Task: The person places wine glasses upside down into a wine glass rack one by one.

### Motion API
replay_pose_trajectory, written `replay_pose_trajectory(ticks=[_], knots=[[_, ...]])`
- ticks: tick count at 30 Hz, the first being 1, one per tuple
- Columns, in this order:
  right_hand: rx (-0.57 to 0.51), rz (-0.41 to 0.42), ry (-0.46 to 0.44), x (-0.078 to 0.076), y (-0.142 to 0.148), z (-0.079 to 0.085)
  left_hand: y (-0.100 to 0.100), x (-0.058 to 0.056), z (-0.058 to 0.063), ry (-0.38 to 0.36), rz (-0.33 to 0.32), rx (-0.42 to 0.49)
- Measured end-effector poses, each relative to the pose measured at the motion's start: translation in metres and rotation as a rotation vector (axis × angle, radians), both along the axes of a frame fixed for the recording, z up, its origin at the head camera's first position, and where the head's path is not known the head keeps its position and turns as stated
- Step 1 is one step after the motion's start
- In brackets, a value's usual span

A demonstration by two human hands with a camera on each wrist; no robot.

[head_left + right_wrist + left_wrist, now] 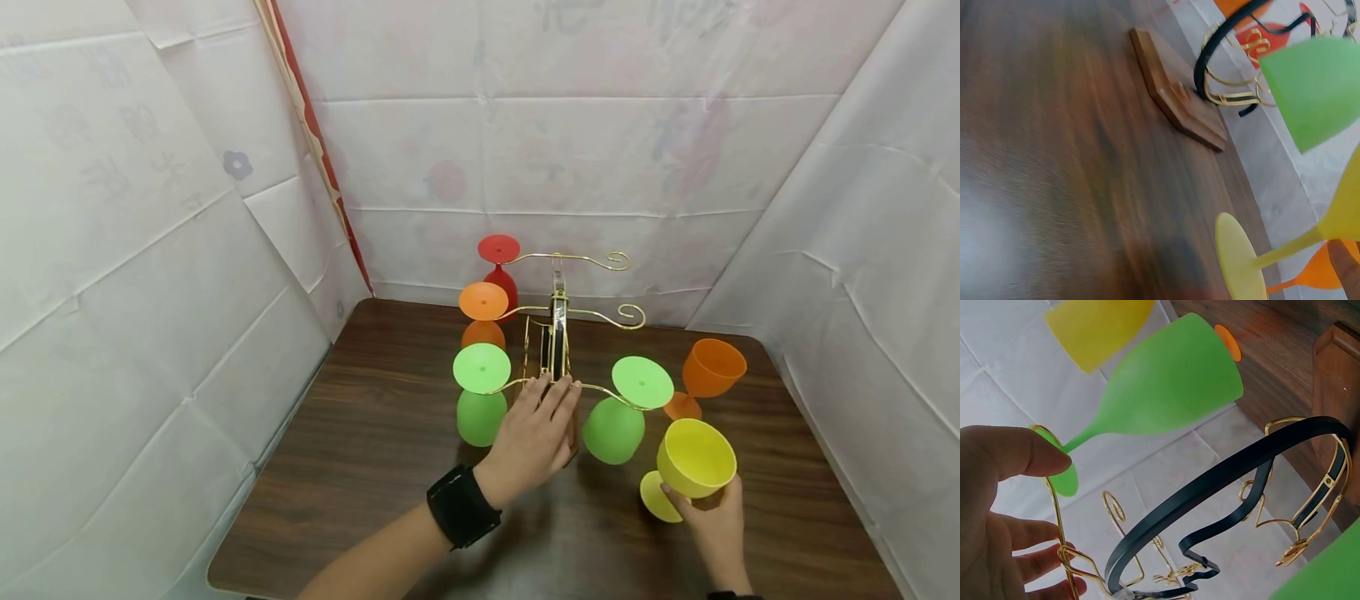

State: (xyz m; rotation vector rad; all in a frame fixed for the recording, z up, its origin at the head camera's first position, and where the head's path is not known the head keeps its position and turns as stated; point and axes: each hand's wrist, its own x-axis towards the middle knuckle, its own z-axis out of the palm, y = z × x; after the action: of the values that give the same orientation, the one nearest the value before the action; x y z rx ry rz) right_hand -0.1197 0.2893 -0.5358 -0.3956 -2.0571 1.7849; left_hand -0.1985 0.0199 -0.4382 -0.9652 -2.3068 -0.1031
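R hand [716, 521] clamped on stem of yellow plastic goblet [696, 458], bowl up, nr right of brown wood-grain table [360, 467]; orange plastic goblet [712, 371] just beyond. L hand [528, 437], fingers extended, slightly apart, rests on nr arm of gold-and-black metal rack [558, 325], btwn 2 upside-down green plastic goblets [615, 433].

rack [558, 333] on table [337, 450], three cups [482, 418] down its left, lone cup [614, 433] front right, two cups [696, 467] beyond that (one kinda behind)

No readable text or numbers
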Motion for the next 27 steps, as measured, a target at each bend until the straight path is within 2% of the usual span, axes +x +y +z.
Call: replay_pose_trajectory(ticks=[6,13,16,21,25,27], knots=[[0.034,0.105,0.020,0.018,-0.012,0.002,-0.005,-0.001,-0.002,-0.033,-0.002,-0.025],[0.058,0.150,0.040,0.023,-0.025,0.015,-0.007,-0.001,0.003,-0.109,-0.017,-0.004],[0.041,0.173,0.057,0.024,-0.032,0.023,-0.009,-0.001,0.005,-0.156,-0.057,0.038],[0.082,0.199,0.109,0.025,-0.043,0.035,-0.013,0.000,0.010,-0.240,-0.174,0.168],[0.121,0.209,0.142,0.024,-0.052,0.043,-0.017,0.004,0.012,-0.281,-0.252,0.251],[0.101,0.233,0.162,0.023,-0.057,0.046,-0.020,0.008,0.011,-0.314,-0.288,0.277]])
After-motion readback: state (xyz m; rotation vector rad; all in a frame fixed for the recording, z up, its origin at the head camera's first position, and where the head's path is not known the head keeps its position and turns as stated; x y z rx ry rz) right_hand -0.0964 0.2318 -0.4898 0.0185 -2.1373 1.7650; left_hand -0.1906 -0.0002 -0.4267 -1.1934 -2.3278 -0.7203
